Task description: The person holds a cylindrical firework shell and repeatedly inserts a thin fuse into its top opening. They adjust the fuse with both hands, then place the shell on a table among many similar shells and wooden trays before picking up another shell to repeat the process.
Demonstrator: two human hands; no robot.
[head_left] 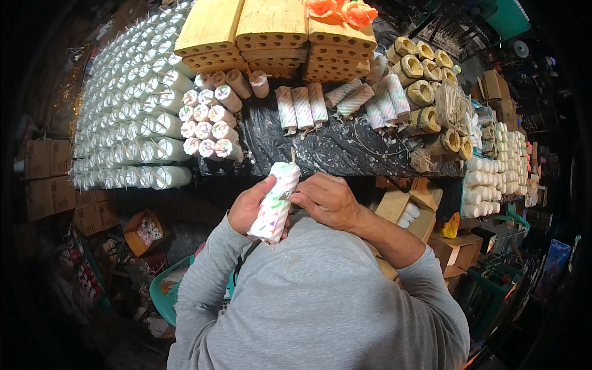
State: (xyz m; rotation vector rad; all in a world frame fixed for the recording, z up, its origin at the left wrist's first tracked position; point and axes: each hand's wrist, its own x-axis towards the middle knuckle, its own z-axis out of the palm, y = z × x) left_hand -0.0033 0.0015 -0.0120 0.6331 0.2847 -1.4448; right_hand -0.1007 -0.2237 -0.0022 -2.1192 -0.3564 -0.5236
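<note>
White and spirally ribbed, flecked with green, pink and orange, a candle [273, 206] is held in front of the person's grey shirt [320, 277], near the close edge of the black-covered surface [268, 145]. It tilts, its wick [292, 154] end up and leaning right. The left hand [246, 207] wraps around it, fingers closed on its side with the thumb along the near face. The right hand [327, 196] is at the candle's other side — fingers curled, thumb and forefinger pinching a small grey piece [285, 195], too small to make out, against the ribs.

On the surface, similar candles stand in a cluster [206, 123] and three lie side by side [302, 106]. Left of the cluster are rows of white cylinders [169, 177]; beyond, yellowish blocks with holes [271, 31] — orange flower shapes [339, 11] on the rightmost stack.
</note>
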